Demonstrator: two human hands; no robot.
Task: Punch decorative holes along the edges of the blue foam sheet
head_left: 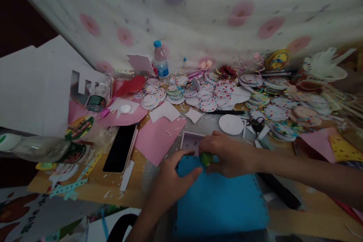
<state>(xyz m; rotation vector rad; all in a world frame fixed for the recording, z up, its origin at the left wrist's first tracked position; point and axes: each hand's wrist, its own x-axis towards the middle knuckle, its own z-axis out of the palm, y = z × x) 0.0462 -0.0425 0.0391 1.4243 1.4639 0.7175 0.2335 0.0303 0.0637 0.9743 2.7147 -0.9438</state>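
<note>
Blue foam sheet point(221, 200) lies under both hands: left hand point(170, 177) pressed flat, right hand point(224, 155) pinching a small green piece point(206, 159) (perhaps paper).

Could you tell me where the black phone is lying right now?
The black phone lies on the table's left side, between the pink paper sheet and a fallen plastic bottle.

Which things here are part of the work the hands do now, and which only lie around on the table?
In use:
- left hand, pressing on the blue foam sheet
- right hand, on a small green piece at the sheet's top edge

Lying about:
- black phone
- water bottle
- pink paper
- dotted paper circles
- plain white disc
</note>
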